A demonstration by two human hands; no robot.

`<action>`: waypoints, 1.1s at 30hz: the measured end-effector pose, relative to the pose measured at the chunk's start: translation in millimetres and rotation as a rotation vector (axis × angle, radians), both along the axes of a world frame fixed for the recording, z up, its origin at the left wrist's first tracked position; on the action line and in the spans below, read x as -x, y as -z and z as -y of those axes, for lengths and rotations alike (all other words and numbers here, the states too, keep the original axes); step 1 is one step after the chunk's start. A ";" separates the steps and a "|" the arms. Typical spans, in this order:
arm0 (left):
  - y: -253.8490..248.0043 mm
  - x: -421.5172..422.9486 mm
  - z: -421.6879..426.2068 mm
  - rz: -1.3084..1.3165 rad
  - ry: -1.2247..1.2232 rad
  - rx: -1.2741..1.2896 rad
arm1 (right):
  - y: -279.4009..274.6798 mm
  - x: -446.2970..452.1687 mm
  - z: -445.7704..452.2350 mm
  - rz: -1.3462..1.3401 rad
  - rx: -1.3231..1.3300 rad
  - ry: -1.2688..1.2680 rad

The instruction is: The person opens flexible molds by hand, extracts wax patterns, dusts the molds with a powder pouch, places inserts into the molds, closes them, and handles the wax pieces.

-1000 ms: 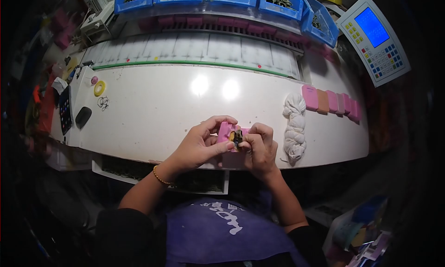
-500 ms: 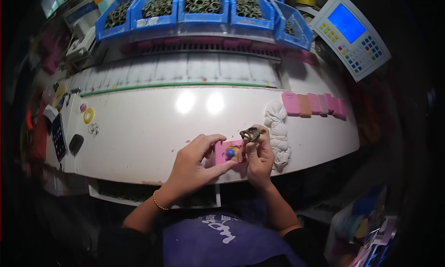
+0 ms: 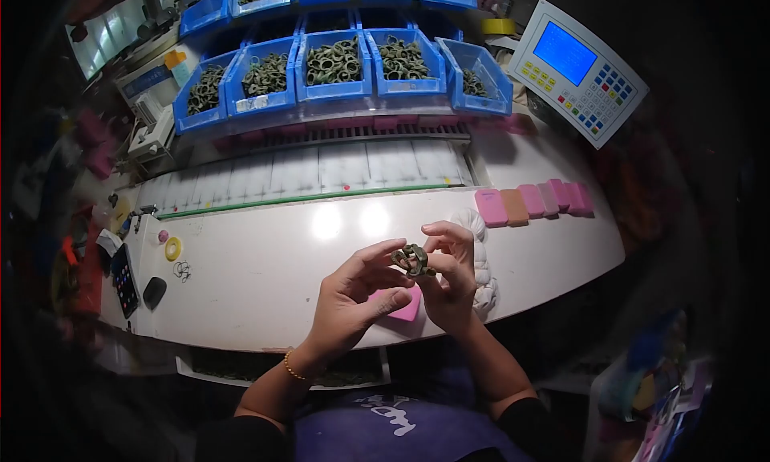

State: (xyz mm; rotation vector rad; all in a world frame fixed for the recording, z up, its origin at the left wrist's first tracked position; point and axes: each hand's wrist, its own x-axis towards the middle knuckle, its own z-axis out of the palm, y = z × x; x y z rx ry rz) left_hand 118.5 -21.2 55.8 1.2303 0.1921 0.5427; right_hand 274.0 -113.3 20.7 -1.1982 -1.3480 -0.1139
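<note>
Dark green ring-shaped pieces [image 3: 412, 260], seemingly a small cluster, are held up in front of me over the white table. My right hand [image 3: 451, 285] grips them between thumb and fingers from the right. Close by on the left, my left hand [image 3: 346, 305] has its thumb and fingers spread apart around them. Its index fingertip is near their upper edge; contact is unclear. Below both hands lies a pink block [image 3: 407, 308], partly covered by the left thumb. A white twisted cloth [image 3: 482, 277] rests just behind the right hand.
Blue bins [image 3: 261, 101] of similar green rings stand along the back. Pink and orange blocks [image 3: 514, 208] form a row at right, below a keypad panel with a blue screen [image 3: 565, 53]. At left are a yellow tape roll [image 3: 172, 249], a black mouse [image 3: 155, 293] and a phone [image 3: 124, 279].
My left hand has come off the pink block and risen to the green pieces. The right hand has brought them left, between both hands. The view has tilted upward, showing more bins.
</note>
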 end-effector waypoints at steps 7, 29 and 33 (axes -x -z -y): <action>-2.1 -3.1 10.4 0.053 -0.095 0.078 | -6.2 5.3 5.2 0.052 -0.007 0.007; -7.8 15.8 25.7 0.104 -0.113 0.109 | -30.4 23.1 29.4 0.113 0.063 -0.030; -8.8 17.7 27.8 0.078 -0.164 0.022 | -35.5 27.0 33.0 0.085 0.079 -0.036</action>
